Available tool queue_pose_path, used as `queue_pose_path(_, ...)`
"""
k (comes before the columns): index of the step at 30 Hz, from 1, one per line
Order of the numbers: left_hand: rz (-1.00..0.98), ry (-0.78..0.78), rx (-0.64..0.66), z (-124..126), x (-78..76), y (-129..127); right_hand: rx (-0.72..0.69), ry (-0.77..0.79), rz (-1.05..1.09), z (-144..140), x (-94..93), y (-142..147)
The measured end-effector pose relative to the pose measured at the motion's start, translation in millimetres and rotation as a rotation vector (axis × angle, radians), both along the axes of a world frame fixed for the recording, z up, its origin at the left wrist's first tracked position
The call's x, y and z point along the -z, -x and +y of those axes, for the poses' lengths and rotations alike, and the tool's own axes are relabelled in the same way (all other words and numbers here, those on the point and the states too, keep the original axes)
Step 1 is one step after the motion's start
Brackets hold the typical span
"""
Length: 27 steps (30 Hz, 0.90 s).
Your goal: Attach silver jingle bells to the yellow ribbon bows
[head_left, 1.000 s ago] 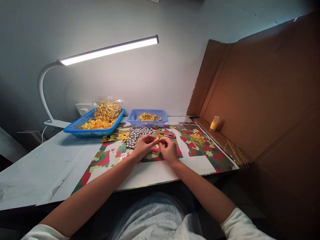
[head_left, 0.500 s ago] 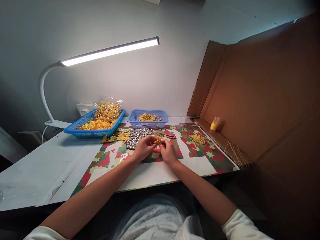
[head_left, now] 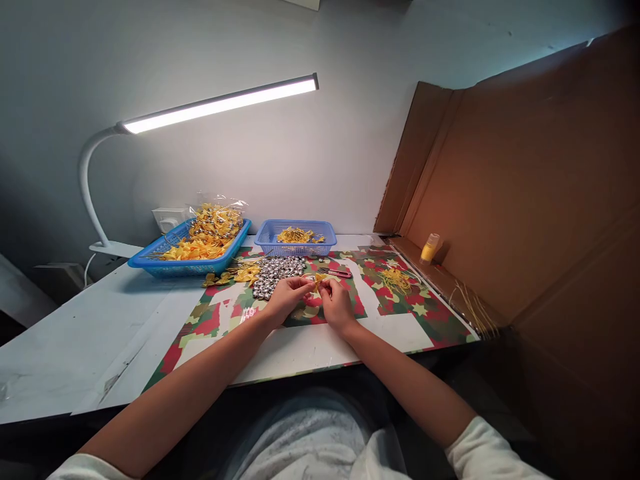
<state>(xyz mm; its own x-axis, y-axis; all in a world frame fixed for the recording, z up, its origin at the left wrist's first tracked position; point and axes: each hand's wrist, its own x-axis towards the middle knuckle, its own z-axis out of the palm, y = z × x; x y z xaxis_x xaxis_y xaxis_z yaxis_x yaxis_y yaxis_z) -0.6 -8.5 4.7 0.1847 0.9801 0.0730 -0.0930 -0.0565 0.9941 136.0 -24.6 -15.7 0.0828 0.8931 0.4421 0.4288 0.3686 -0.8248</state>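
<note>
Fingertips together, my left hand (head_left: 287,300) and my right hand (head_left: 337,304) pinch a small yellow ribbon bow (head_left: 317,281) between them, just above the patterned sheet. A shiny silver spot shows beside it at the left fingertips, too small to name. Behind my left hand lies a heap of silver bells (head_left: 277,272). Loose yellow bows (head_left: 246,271) with thin stems are left of the bells. Red-handled thread snips (head_left: 337,273) rest just beyond my right hand.
At the back left a blue basket (head_left: 170,268) holds yellow bows and a clear bag. A smaller blue basket (head_left: 295,248) stands behind the bells. Yellow cords (head_left: 397,281) lie to the right, near a yellow bottle (head_left: 429,249) and a cardboard wall (head_left: 510,167). A lamp (head_left: 220,103) hangs above.
The loop of yellow cord that stood up at my left fingers is no longer visible. My left fingers have closed in and straightened toward the bow; my right hand has barely moved.
</note>
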Motion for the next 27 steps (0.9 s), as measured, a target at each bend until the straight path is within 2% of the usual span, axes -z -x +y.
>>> queue_pose_path(3, 0.066, -0.020, -0.013, -0.1, -0.9, 0.8, -0.005, -0.026, 0.008, -1.4, -2.8, 1.3)
queue_pose_path(6, 0.119, -0.074, -0.055, -1.4, -4.8, 2.5, 0.002, -0.136, 0.043, -6.0, -10.9, -0.3)
queue_pose_path(9, 0.159, -0.128, -0.117, -1.7, -8.2, 4.7, 0.092, -0.273, 0.122, -10.9, -20.8, -6.6)
queue_pose_path(12, 0.198, -0.153, -0.125, 0.3, -7.8, 6.8, 0.167, -0.354, 0.154, -11.7, -26.8, -14.6)
queue_pose_path(15, 0.285, -0.225, -0.118, 1.8, -5.8, 8.2, 0.151, -0.340, 0.153, -7.7, -27.1, -19.2)
queue_pose_path(21, 0.531, -0.523, -0.113, -2.4, -6.7, 8.9, -0.015, -0.227, -0.030, -2.5, -21.5, -16.0)
queue_pose_path(27, 0.632, -0.641, -0.117, -3.3, -7.5, 9.9, -0.009, -0.215, -0.124, -7.0, -22.5, -12.7)
